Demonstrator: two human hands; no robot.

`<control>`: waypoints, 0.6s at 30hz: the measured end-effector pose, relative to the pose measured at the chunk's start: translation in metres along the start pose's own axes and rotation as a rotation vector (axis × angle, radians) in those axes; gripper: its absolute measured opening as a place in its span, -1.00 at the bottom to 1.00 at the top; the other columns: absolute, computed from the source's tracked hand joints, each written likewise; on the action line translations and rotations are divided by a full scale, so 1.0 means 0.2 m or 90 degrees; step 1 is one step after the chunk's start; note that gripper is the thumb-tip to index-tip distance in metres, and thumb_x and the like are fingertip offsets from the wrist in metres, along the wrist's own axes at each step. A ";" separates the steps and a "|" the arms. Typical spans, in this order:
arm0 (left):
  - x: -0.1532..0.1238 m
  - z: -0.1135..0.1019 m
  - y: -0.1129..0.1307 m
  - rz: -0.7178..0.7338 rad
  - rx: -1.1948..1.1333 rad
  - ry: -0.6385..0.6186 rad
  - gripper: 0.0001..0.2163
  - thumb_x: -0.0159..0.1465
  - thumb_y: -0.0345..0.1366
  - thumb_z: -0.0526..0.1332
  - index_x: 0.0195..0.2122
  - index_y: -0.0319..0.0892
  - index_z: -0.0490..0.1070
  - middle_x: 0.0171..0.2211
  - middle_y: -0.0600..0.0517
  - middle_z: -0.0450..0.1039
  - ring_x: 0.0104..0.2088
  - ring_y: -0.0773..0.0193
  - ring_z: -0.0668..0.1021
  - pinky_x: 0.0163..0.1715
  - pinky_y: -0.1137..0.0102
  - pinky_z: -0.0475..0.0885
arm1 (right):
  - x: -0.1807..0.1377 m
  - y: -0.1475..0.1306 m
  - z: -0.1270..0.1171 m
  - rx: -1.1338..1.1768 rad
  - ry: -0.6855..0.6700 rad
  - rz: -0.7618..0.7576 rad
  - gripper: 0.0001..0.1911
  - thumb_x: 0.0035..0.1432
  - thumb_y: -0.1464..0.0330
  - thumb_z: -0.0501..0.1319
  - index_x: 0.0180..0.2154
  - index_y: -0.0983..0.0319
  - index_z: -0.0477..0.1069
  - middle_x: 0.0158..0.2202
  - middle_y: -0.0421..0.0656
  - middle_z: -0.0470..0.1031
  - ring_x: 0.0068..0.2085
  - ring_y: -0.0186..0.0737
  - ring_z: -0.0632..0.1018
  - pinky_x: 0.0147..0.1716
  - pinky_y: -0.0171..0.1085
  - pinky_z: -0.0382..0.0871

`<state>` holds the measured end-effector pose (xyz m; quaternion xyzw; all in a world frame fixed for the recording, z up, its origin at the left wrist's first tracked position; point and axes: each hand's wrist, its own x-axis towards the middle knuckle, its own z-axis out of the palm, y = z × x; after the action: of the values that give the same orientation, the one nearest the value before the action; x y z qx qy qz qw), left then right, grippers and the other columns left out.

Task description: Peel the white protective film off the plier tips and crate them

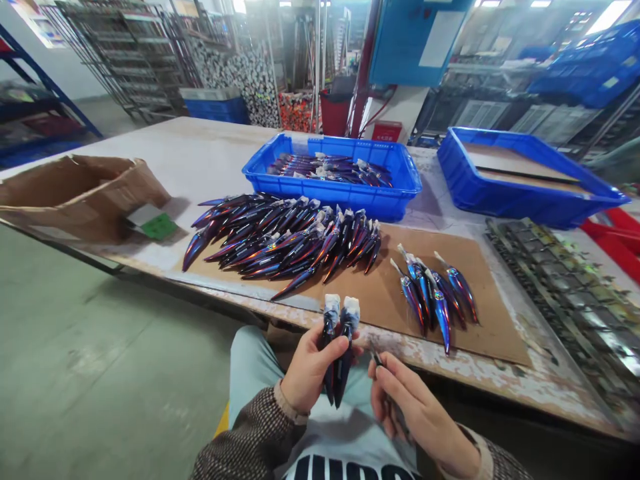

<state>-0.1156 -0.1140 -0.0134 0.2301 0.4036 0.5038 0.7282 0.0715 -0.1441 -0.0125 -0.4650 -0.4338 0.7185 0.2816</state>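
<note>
My left hand (310, 370) is closed around two iridescent purple-blue fishing lures (340, 333), held upright over my lap, their white taped ends pointing up. My right hand (410, 407) sits just to the right, its thumb and fingers pinched on a small dark tool (375, 355) whose tip points toward the lures. On the brown cardboard sheet (500, 333) ahead lie a large pile of taped lures (285, 237) and a smaller group of several lures with bare clear lips (435, 290).
A blue tray (330, 193) with more lures stands behind the pile. A second blue tray (525, 200) holding boards is at the right. An open cardboard box (75, 193) lies at the left table end. Metal racks (565, 287) lie along the right edge.
</note>
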 end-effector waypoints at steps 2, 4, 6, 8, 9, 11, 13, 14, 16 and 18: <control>-0.02 -0.01 -0.01 0.000 0.012 -0.006 -0.66 0.09 -0.20 0.51 -0.16 -0.24 0.55 -0.23 -0.07 0.63 -0.36 0.21 0.64 -0.26 0.33 0.56 | 0.00 0.00 0.02 -0.014 -0.035 0.009 -0.45 0.27 -0.19 0.07 -0.24 0.19 0.25 -0.63 -0.30 0.45 -0.74 -0.42 0.34 -0.76 -0.48 0.13; -0.04 -0.02 -0.02 0.002 0.019 -0.011 -0.68 0.10 -0.21 0.51 -0.17 -0.23 0.56 -0.28 -0.04 0.62 -0.38 0.24 0.62 -0.27 0.34 0.55 | 0.00 0.01 0.04 -0.034 -0.044 -0.002 -0.44 0.28 -0.19 0.06 -0.27 0.20 0.26 -0.70 -0.33 0.40 -0.76 -0.44 0.27 -0.75 -0.48 0.13; -0.04 -0.03 -0.04 0.011 0.022 -0.012 -0.68 0.09 -0.21 0.51 -0.18 -0.23 0.57 -0.31 -0.03 0.61 -0.37 0.24 0.61 -0.26 0.35 0.54 | 0.00 0.00 0.05 -0.056 -0.034 -0.027 -0.45 0.30 -0.16 0.05 -0.28 0.21 0.29 -0.74 -0.39 0.32 -0.76 -0.47 0.17 -0.75 -0.48 0.03; -0.05 -0.03 -0.04 0.020 0.026 -0.010 -0.68 0.09 -0.21 0.51 -0.17 -0.22 0.58 -0.30 -0.03 0.60 -0.35 0.23 0.61 -0.22 0.33 0.54 | -0.01 -0.01 0.06 -0.066 -0.030 -0.044 -0.47 0.33 -0.13 0.05 -0.27 0.23 0.32 -0.77 -0.42 0.24 -0.75 -0.47 0.10 -0.73 -0.46 -0.03; -0.06 -0.03 -0.04 0.024 0.033 -0.010 -0.68 0.10 -0.21 0.50 -0.16 -0.22 0.58 -0.30 -0.03 0.60 -0.34 0.22 0.61 -0.21 0.31 0.54 | -0.01 -0.01 0.06 -0.066 -0.031 -0.047 -0.47 0.33 -0.12 0.05 -0.27 0.23 0.32 -0.77 -0.43 0.22 -0.74 -0.47 0.08 -0.72 -0.45 -0.04; -0.06 -0.03 -0.04 0.034 0.049 -0.019 -0.69 0.12 -0.21 0.49 -0.15 -0.22 0.58 -0.30 -0.03 0.58 -0.33 0.21 0.60 -0.18 0.29 0.53 | -0.01 -0.01 0.06 -0.064 -0.032 -0.050 -0.47 0.34 -0.12 0.04 -0.28 0.23 0.32 -0.78 -0.44 0.20 -0.74 -0.46 0.06 -0.71 -0.43 -0.05; -0.07 -0.03 -0.04 0.045 0.066 -0.028 -0.70 0.13 -0.20 0.48 -0.16 -0.21 0.57 -0.32 -0.02 0.57 -0.32 0.20 0.60 -0.17 0.28 0.53 | -0.01 -0.01 0.07 -0.059 -0.032 -0.052 -0.47 0.34 -0.11 0.04 -0.28 0.23 0.33 -0.78 -0.45 0.19 -0.74 -0.46 0.06 -0.71 -0.43 -0.06; -0.07 -0.03 -0.04 0.050 0.073 -0.030 -0.70 0.13 -0.20 0.48 -0.17 -0.21 0.57 -0.33 -0.02 0.57 -0.32 0.20 0.59 -0.17 0.28 0.52 | -0.01 0.00 0.07 -0.056 -0.032 -0.052 -0.48 0.35 -0.10 0.04 -0.28 0.23 0.33 -0.78 -0.45 0.19 -0.74 -0.47 0.06 -0.71 -0.43 -0.07; -0.08 -0.03 -0.03 0.058 0.087 -0.027 -0.70 0.12 -0.18 0.49 -0.19 -0.21 0.57 -0.35 -0.01 0.57 -0.33 0.19 0.59 -0.19 0.29 0.52 | -0.01 0.00 0.07 -0.049 -0.032 -0.051 -0.49 0.35 -0.09 0.05 -0.28 0.24 0.34 -0.78 -0.44 0.20 -0.74 -0.47 0.07 -0.71 -0.44 -0.07; -0.09 -0.03 -0.03 0.068 0.105 -0.021 -0.69 0.10 -0.17 0.49 -0.19 -0.21 0.58 -0.37 -0.01 0.57 -0.34 0.18 0.59 -0.21 0.30 0.51 | -0.02 0.01 0.07 -0.042 -0.030 -0.046 -0.49 0.35 -0.09 0.05 -0.28 0.24 0.34 -0.78 -0.44 0.20 -0.75 -0.47 0.06 -0.71 -0.44 -0.08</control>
<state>-0.1196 -0.1328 -0.0149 0.3192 0.4187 0.5031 0.6853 0.0594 -0.1532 -0.0094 -0.4410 -0.4804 0.7039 0.2816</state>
